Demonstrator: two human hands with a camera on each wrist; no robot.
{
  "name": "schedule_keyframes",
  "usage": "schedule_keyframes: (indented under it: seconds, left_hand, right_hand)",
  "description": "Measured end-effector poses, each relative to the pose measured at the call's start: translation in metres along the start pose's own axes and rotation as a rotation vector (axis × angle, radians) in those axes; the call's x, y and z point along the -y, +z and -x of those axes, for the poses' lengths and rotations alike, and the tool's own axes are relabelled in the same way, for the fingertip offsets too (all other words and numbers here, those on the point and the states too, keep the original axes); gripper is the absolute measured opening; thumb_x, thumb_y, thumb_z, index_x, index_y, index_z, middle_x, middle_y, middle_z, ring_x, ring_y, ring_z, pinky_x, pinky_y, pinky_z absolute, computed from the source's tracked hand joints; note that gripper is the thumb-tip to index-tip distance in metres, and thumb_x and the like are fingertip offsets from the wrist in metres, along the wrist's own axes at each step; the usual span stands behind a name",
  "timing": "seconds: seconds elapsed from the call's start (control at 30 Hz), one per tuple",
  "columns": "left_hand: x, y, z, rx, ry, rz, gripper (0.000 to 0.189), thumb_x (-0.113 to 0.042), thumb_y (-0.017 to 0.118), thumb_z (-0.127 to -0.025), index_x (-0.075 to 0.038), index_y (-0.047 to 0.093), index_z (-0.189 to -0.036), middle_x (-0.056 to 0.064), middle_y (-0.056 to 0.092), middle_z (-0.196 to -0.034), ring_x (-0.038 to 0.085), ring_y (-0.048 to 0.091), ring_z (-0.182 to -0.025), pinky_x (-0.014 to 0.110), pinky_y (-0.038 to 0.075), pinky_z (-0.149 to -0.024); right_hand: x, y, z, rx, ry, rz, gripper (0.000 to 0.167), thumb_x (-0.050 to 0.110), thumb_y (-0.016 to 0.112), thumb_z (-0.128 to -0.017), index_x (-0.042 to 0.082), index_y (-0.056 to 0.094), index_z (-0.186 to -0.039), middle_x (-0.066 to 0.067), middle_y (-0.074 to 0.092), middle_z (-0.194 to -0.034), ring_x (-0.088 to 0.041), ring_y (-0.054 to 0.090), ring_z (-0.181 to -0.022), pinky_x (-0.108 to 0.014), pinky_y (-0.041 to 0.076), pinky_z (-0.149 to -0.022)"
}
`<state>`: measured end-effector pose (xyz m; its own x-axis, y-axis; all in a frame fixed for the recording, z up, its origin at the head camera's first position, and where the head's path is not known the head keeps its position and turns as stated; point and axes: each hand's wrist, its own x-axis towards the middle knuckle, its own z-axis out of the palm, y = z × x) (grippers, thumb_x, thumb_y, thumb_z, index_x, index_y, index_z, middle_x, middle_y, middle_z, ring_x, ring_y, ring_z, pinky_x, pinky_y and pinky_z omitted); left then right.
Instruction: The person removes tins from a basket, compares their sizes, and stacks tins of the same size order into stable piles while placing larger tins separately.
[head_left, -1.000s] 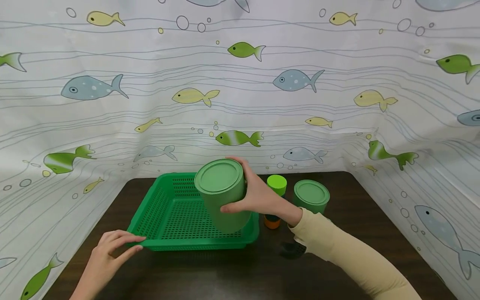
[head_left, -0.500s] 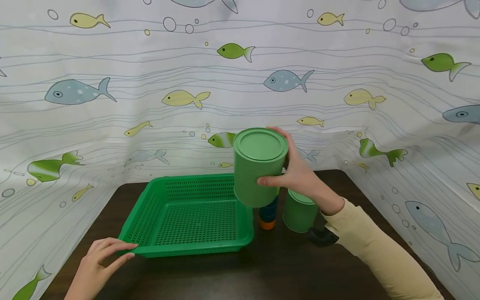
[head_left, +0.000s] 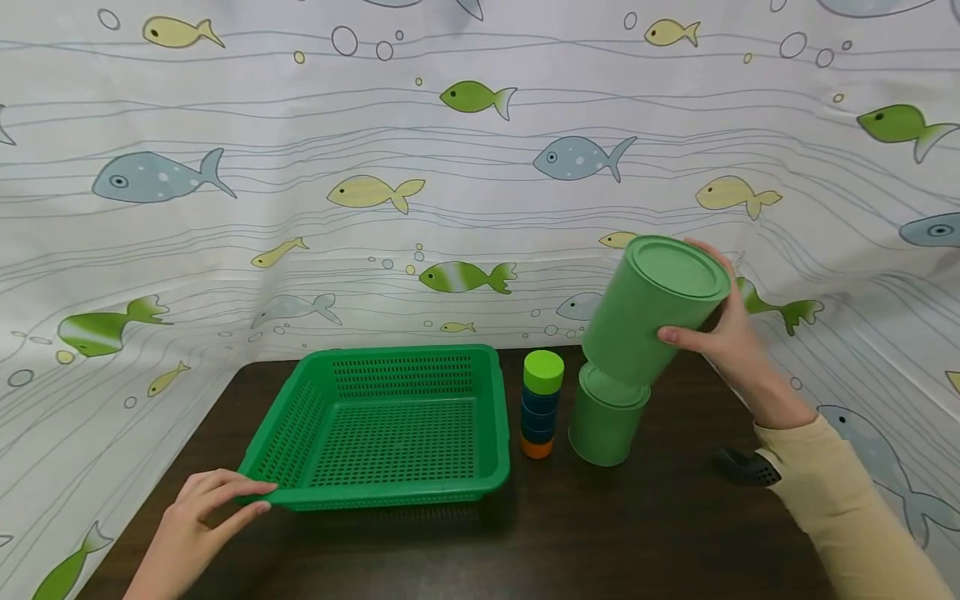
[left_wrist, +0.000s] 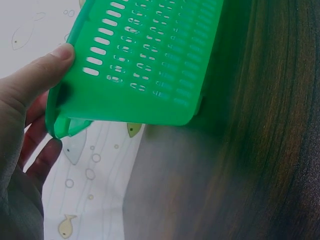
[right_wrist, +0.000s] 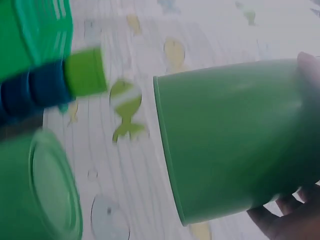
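Note:
My right hand (head_left: 723, 325) grips a large green plastic tub (head_left: 648, 317) around its side. The tub is held up and tilted, its flat ringed end up and to the right. Below it, a second green tub (head_left: 603, 429) stands on the dark table, ringed end up; the held one partly covers it in the head view but is apart from it in the right wrist view. At the near left corner of a green perforated basket (head_left: 382, 493), my left hand (head_left: 202, 521) pinches the rim, thumb (left_wrist: 52, 60) on one side and fingers on the other.
Between basket and standing tub is an upright stack of small cups (head_left: 540, 408), lime on top, blue in the middle, orange at the bottom. A fish-patterned sheet (head_left: 480, 208) walls the dark wooden table (head_left: 420, 554) at the back and sides.
My right hand has carried the tub up and rightward, from over the basket to above the second tub, tilting it. My left hand has stayed on the basket's corner.

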<state>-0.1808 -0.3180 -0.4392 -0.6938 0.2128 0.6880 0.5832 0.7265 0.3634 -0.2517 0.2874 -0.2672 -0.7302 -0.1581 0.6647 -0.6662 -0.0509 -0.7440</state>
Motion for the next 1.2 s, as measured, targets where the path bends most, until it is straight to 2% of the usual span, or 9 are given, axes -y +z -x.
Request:
schedule_keyframes:
  seconds: [0.13,0.27,0.6,0.87,1.0,1.2]
  left_hand:
    - [0.001,-0.001,0.0,0.008,-0.004,-0.002,0.052,0.007,0.086,-0.057,-0.025,0.077,-0.097,-0.017,0.063,-0.091,-0.009,0.04,-0.106,0.004,0.025,-0.091]
    - [0.002,0.0,0.0,0.017,-0.014,-0.013,0.051,0.007,0.086,-0.058,-0.025,0.077,-0.097,-0.018,0.063,-0.092,-0.01,0.039,-0.107,0.006,0.026,-0.09]
    - [0.002,-0.001,0.0,0.024,-0.022,-0.034,0.051,0.006,0.086,-0.059,-0.026,0.077,-0.097,-0.019,0.062,-0.092,-0.01,0.039,-0.105,0.006,0.025,-0.09]
    - [0.003,-0.001,0.0,0.019,-0.001,-0.018,0.053,0.007,0.086,-0.057,-0.026,0.077,-0.098,-0.018,0.063,-0.092,-0.009,0.039,-0.105,0.006,0.025,-0.091]
    - [0.004,0.0,0.001,0.021,-0.018,-0.024,0.052,0.006,0.087,-0.059,-0.026,0.077,-0.098,-0.019,0.062,-0.093,-0.009,0.039,-0.106,0.007,0.026,-0.089]
    - [0.002,0.0,0.001,0.022,-0.027,-0.036,0.052,0.007,0.086,-0.058,-0.026,0.077,-0.098,-0.019,0.062,-0.092,-0.009,0.039,-0.106,0.007,0.026,-0.089]
  right_hand:
    - [-0.01,-0.025,0.005,-0.051,0.001,0.017,0.098,-0.022,0.066,-0.075,0.012,0.022,-0.155,-0.003,0.049,-0.14,-0.014,0.051,-0.123,-0.022,0.045,-0.094]
    - [-0.018,-0.046,0.014,-0.094,0.043,0.077,0.1,-0.025,0.064,-0.074,0.016,0.021,-0.155,0.0,0.048,-0.14,-0.01,0.05,-0.123,-0.017,0.046,-0.092]
    - [-0.042,-0.079,0.032,-0.147,0.121,0.227,0.102,-0.021,0.068,-0.075,0.021,0.021,-0.155,0.005,0.046,-0.138,-0.007,0.048,-0.12,-0.011,0.046,-0.085]
    - [-0.069,-0.09,0.051,-0.185,0.152,0.452,0.104,-0.015,0.072,-0.076,0.022,0.017,-0.157,0.012,0.042,-0.138,-0.001,0.048,-0.119,-0.008,0.042,-0.085]
    - [-0.079,-0.093,0.06,-0.17,0.226,0.554,0.107,-0.009,0.074,-0.079,0.029,0.011,-0.157,0.019,0.038,-0.135,0.004,0.045,-0.116,-0.008,0.04,-0.083]
    - [-0.094,-0.098,0.073,-0.129,0.313,0.62,0.111,0.0,0.076,-0.082,0.033,0.002,-0.158,0.02,0.037,-0.133,0.009,0.042,-0.112,-0.006,0.039,-0.081]
